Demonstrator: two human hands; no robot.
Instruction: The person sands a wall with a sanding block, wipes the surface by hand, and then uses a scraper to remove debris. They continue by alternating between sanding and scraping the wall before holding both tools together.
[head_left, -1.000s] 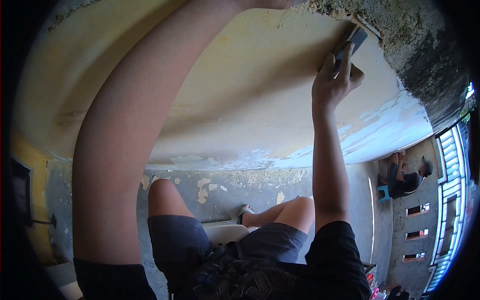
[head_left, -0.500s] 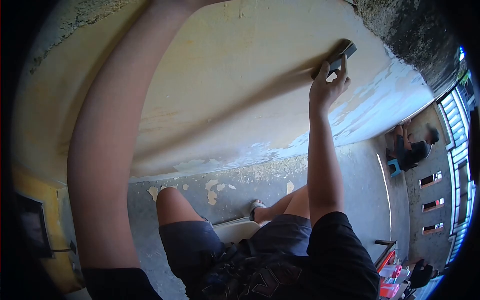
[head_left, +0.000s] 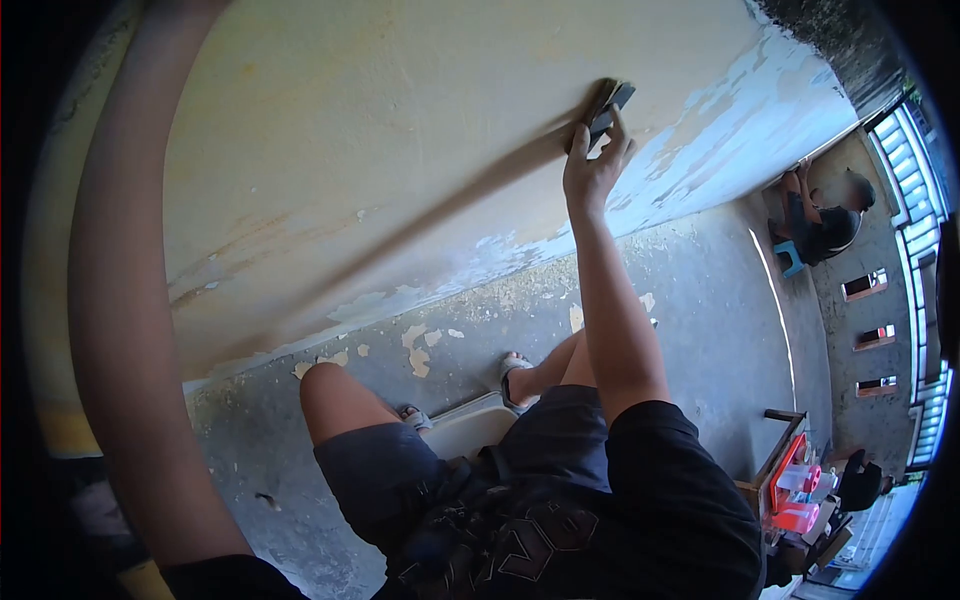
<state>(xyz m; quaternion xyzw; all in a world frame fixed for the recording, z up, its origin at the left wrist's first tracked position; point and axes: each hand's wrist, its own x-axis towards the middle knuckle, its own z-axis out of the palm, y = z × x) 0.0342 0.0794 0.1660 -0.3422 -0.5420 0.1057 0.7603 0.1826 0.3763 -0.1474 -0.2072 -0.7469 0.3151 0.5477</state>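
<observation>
My right hand is closed around a dark, flat sanding block, with the thumb on one side and fingers on the other. The block lies against the yellowish plastered wall, where it casts a long shadow. My left forearm stretches up along the left side. The hand at its end is beyond the top edge. White and bluish patches of peeled paint show on the wall to the right of my right hand.
I sit on a pale stool on a concrete floor with paint flakes. At the far right a person sits by the wall on a blue stool. A table with pink-lidded containers stands at lower right.
My view has turned slightly. My right hand, with the block, has shifted left along the wall, away from its dark rough corner. The left forearm has moved further left in view.
</observation>
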